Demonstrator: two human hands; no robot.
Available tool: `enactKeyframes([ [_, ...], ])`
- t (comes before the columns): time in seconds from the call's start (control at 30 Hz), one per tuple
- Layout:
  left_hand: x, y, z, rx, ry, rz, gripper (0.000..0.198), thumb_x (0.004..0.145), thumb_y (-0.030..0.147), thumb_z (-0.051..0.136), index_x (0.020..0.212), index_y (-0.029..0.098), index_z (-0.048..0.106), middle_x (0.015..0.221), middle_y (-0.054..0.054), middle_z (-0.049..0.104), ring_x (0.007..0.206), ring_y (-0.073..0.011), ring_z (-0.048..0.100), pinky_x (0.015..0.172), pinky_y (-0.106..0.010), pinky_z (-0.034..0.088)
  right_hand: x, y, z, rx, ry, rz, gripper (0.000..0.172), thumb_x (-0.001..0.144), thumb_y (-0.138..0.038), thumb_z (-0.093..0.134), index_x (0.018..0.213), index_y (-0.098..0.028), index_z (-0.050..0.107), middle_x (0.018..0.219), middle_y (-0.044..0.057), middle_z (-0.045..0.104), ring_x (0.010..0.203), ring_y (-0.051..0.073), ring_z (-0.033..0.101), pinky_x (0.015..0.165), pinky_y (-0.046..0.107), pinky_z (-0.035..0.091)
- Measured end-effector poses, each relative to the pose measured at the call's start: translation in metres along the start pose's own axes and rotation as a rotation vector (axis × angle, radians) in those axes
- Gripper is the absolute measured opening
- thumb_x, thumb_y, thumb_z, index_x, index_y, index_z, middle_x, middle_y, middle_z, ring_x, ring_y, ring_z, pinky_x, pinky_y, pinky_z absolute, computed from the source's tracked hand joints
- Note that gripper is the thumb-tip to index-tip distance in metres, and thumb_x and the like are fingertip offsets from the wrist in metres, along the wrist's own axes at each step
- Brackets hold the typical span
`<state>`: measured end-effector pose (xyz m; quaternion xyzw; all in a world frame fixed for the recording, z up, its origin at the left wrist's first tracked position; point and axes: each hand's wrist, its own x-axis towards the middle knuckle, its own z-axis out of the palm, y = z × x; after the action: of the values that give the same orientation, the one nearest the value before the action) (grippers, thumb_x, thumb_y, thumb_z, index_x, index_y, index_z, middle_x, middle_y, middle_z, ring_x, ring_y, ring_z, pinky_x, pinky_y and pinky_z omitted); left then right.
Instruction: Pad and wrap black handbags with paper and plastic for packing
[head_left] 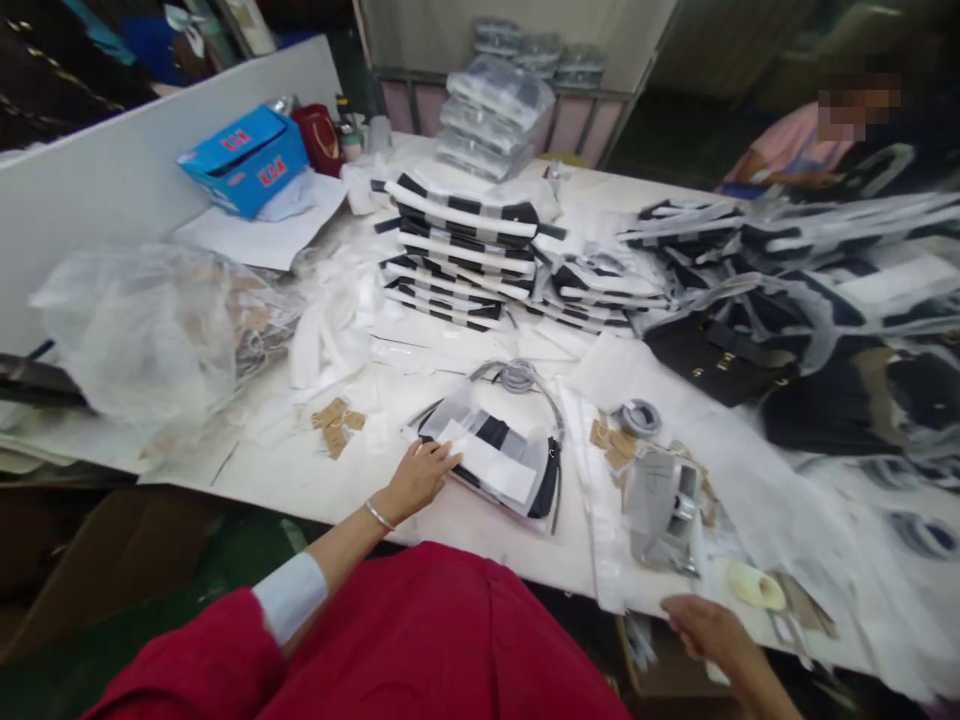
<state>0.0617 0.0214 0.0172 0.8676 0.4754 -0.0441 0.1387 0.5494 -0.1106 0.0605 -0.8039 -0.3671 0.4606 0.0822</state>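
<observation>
A small black handbag (491, 435) with grey-white wrapping bands lies flat on the table in front of me, a white sheet (495, 465) across its face. Its grey strap (517, 375) loops behind it, partly coiled. My left hand (420, 478) has its bent fingers closed over the bag's near left edge, touching the sheet's left end. Apart from the bag, my right hand (709, 630) hovers at the table's front edge, just below a grey tape dispenser (664, 512). Its fingers are curled together; whatever they may hold is too small to make out.
Wrapped bags (465, 250) are stacked behind, and more black bags (735, 350) crowd the right. Brown tags (335, 425), a tape roll (756, 585) and a plastic bag (150, 330) lie around. A blue box (244, 160) stands back left. Another person (802, 150) sits far right.
</observation>
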Motion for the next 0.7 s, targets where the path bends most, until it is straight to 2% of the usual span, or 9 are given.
enactKeyframes([
  [0.07,-0.001,0.001,0.002,-0.009,0.017,-0.003,0.052,0.088,0.019,0.057,0.137,0.031,0.049,0.143,-0.006,0.052,0.122,-0.0263,0.051,0.105,-0.050,0.035,-0.002,-0.045,0.019,0.014,-0.128,-0.098,0.038,0.068,-0.058,0.062,0.058,-0.022,0.065,0.052,0.004,0.060,0.051,0.018,0.057,0.054,0.030,0.048],
  [0.13,-0.002,0.002,0.003,-0.013,0.029,-0.005,0.049,0.090,0.018,0.054,0.137,0.030,0.049,0.143,-0.007,0.052,0.122,-0.0262,0.051,0.105,-0.050,0.035,0.001,-0.107,0.048,0.012,-0.241,-0.244,0.039,0.071,-0.057,0.061,0.071,-0.019,0.071,0.064,0.004,0.067,0.056,0.016,0.058,0.057,0.028,0.047],
  [0.2,-0.003,0.003,0.003,-0.012,0.032,-0.011,0.048,0.090,0.018,0.052,0.137,0.030,0.050,0.144,-0.008,0.051,0.121,-0.0265,0.051,0.104,-0.051,0.036,0.008,-0.174,0.083,-0.020,-0.371,-0.356,0.035,0.074,-0.051,0.061,0.072,-0.018,0.071,0.066,0.003,0.067,0.058,0.015,0.057,0.056,0.025,0.044],
  [0.3,-0.002,0.005,0.001,-0.010,0.010,-0.028,0.050,0.090,0.016,0.051,0.137,0.031,0.049,0.145,-0.008,0.050,0.122,-0.0268,0.051,0.103,-0.050,0.036,0.022,-0.259,0.136,-0.211,-0.520,-0.473,0.023,0.076,-0.037,0.061,0.073,-0.017,0.071,0.065,0.001,0.067,0.057,0.012,0.055,0.053,0.022,0.039],
  [0.37,-0.001,0.006,0.000,-0.013,-0.013,-0.039,0.052,0.090,0.015,0.050,0.138,0.032,0.048,0.145,-0.009,0.049,0.122,-0.0270,0.051,0.103,-0.050,0.036,0.032,-0.298,0.165,-0.442,-0.552,-0.581,0.019,0.077,-0.033,0.063,0.074,-0.017,0.073,0.066,0.001,0.068,0.060,0.012,0.057,0.054,0.020,0.038],
  [0.5,0.001,0.006,0.000,-0.050,-0.014,-0.043,0.056,0.089,0.011,0.048,0.142,0.031,0.045,0.146,-0.013,0.047,0.123,-0.0288,0.050,0.103,-0.052,0.036,0.050,-0.339,0.203,-0.891,-0.503,-0.707,0.016,0.078,-0.032,0.065,0.081,-0.020,0.076,0.075,0.002,0.073,0.069,0.013,0.064,0.058,0.020,0.041],
  [0.6,0.002,0.005,0.002,-0.100,0.009,-0.040,0.049,0.091,0.011,0.045,0.136,0.029,0.052,0.144,-0.014,0.048,0.121,-0.0293,0.051,0.102,-0.054,0.036,0.058,-0.352,0.223,-1.010,-0.501,-0.702,0.013,0.073,-0.027,0.070,0.081,-0.019,0.077,0.080,0.005,0.075,0.074,0.018,0.067,0.062,0.023,0.045],
  [0.7,0.003,0.005,0.002,-0.135,0.022,-0.044,0.047,0.091,0.011,0.045,0.133,0.029,0.055,0.139,-0.013,0.052,0.118,-0.0291,0.051,0.102,-0.053,0.035,0.063,-0.359,0.244,-1.095,-0.469,-0.715,0.014,0.075,-0.026,0.070,0.083,-0.017,0.077,0.086,0.011,0.075,0.083,0.024,0.070,0.070,0.028,0.049],
])
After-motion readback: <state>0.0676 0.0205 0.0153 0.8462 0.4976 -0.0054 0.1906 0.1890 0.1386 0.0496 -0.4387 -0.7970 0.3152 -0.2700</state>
